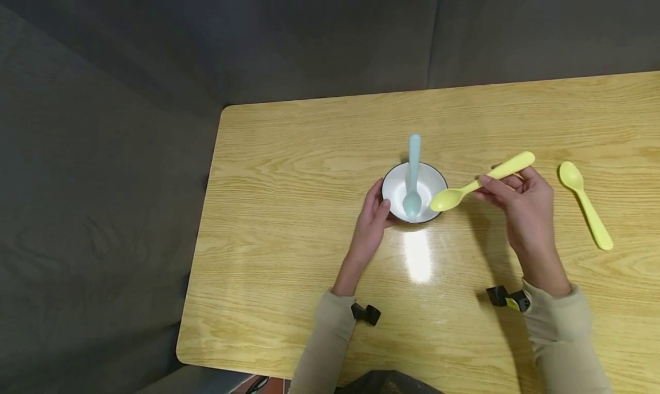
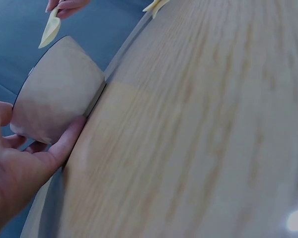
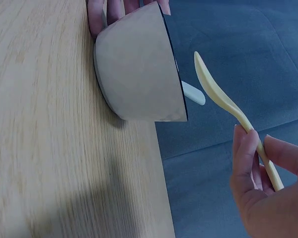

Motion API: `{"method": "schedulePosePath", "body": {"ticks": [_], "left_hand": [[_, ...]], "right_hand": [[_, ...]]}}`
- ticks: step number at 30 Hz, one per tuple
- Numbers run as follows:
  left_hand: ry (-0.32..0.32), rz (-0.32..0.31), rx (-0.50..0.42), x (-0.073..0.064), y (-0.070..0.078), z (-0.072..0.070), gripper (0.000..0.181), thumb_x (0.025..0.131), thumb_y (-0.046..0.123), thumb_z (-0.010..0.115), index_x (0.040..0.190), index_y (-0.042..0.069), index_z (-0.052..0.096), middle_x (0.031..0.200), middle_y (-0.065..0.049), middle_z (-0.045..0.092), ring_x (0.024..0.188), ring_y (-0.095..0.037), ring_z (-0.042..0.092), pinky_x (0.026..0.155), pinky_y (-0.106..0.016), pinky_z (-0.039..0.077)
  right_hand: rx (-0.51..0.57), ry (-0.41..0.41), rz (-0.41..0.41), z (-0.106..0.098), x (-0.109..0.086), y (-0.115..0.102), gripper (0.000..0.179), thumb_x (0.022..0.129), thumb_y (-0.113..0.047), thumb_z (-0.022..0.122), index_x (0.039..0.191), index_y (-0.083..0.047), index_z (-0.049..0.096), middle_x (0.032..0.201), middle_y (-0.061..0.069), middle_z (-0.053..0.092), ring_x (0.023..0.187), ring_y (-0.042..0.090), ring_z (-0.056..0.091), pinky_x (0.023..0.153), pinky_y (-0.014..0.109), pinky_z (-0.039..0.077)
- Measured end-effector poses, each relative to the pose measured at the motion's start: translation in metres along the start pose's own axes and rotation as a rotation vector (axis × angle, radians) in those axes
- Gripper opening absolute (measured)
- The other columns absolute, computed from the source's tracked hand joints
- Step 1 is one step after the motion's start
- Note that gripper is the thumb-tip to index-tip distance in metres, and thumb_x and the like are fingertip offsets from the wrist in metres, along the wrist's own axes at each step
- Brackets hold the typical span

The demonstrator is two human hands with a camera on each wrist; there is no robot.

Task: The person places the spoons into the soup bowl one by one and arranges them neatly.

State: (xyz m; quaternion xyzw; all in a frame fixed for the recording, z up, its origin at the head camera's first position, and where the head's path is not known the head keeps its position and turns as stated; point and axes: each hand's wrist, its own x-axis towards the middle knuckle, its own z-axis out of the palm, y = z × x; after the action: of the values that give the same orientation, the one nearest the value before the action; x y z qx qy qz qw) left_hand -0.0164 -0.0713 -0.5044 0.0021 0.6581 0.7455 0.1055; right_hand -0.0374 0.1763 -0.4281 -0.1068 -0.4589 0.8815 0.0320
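Yellow spoon (image 1: 470, 187) aloft in right hand (image 1: 531, 211)

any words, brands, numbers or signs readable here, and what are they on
None can be read in any view.
White bowl, blue spoon, held yellow spoon, loose yellow spoon: no lettering visible.
Left wrist device, right wrist device: any marks are too small to read.

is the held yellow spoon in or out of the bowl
Out: the right wrist view shows a gap between the held spoon and the bowl.
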Motion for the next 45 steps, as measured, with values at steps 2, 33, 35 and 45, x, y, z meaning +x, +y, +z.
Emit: {"method": "schedulePosePath", "body": {"ticks": [2,33,35,45], "left_hand": [[-0.004,0.004,0.012,0.000,-0.001,-0.001,0.053,0.114,0.019,0.038,0.164,0.009,0.023,0.166,-0.009,0.032,0.137,-0.030,0.052,0.097,-0.045,0.058],[0.011,-0.012,-0.044,-0.001,-0.009,-0.004,0.052,0.113,0.021,0.044,0.162,0.010,0.031,0.164,-0.008,0.037,0.134,-0.029,0.055,0.098,-0.042,0.058],[0.018,-0.018,-0.048,-0.002,-0.008,-0.004,0.052,0.113,0.021,0.044,0.162,0.010,0.032,0.164,-0.008,0.038,0.134,-0.029,0.055,0.097,-0.040,0.059],[0.047,-0.041,-0.036,-0.002,-0.008,-0.003,0.051,0.112,0.022,0.046,0.160,0.009,0.034,0.162,-0.010,0.040,0.134,-0.027,0.056,0.097,-0.038,0.059]], "right_hand": [[-0.017,-0.002,0.007,0.002,0.001,0.001,0.019,0.088,0.023,0.066,0.098,0.007,0.062,0.080,0.016,0.074,0.070,0.022,0.076,0.064,0.030,0.064],[-0.214,-0.052,0.105,0.017,0.008,0.031,0.018,0.090,0.015,0.069,0.098,0.002,0.060,0.080,0.006,0.075,0.069,0.014,0.075,0.067,0.024,0.063],[-0.235,-0.051,0.107,0.018,0.008,0.032,0.018,0.090,0.014,0.070,0.098,0.002,0.060,0.079,0.005,0.074,0.068,0.013,0.074,0.066,0.023,0.063],[-0.346,-0.038,0.089,0.019,0.008,0.035,0.017,0.089,0.010,0.074,0.098,0.001,0.061,0.076,0.000,0.073,0.066,0.008,0.070,0.065,0.019,0.061]]}}
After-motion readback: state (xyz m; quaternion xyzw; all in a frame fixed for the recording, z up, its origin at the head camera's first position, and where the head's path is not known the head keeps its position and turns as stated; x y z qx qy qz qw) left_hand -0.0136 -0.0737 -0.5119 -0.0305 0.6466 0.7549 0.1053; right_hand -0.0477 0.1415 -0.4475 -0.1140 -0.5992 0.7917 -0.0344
